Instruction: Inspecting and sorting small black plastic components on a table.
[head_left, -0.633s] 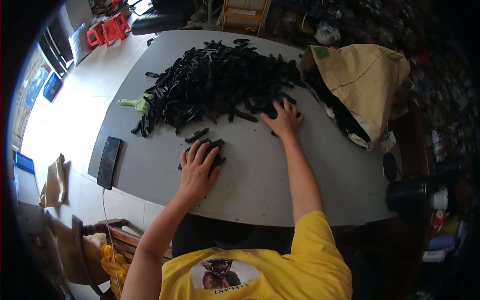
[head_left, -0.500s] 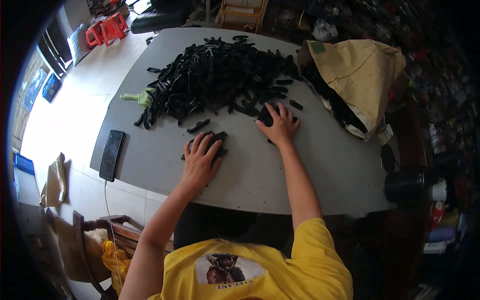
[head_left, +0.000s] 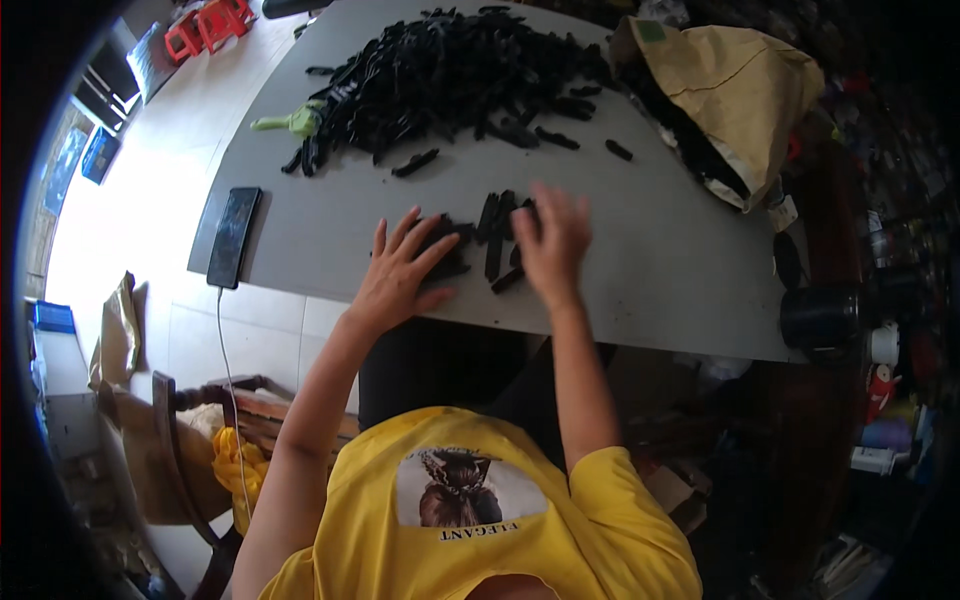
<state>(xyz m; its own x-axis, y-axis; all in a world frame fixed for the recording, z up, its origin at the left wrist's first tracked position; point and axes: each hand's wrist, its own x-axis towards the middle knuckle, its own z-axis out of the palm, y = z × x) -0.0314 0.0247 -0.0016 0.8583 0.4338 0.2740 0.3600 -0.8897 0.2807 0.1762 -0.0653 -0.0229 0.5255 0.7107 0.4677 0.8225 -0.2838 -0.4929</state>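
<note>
My left hand (head_left: 398, 265) lies with spread fingers over a small cluster of black pieces (head_left: 447, 248) near the table's front edge. To its right, my right hand (head_left: 558, 240) is blurred, its thumb apart from its stretched fingers. Several long, narrow black pieces (head_left: 494, 240) lie between the two hands, some partly hidden behind the right thumb. Beyond them spreads a large heap of similar black pieces (head_left: 440, 85), with a light green scoop-like tool (head_left: 298, 121) at its left side.
A brown paper sack (head_left: 735, 85) with black contents lies at the right on the grey table (head_left: 650, 270). At the left edge is a phone (head_left: 235, 238) with a white cable. Loose black pieces lie before the heap. A wooden chair (head_left: 180, 440) stands at lower left.
The view has tilted, so the table sits higher. My right hand has moved left toward my left hand, and black pieces now lie close together between them.
</note>
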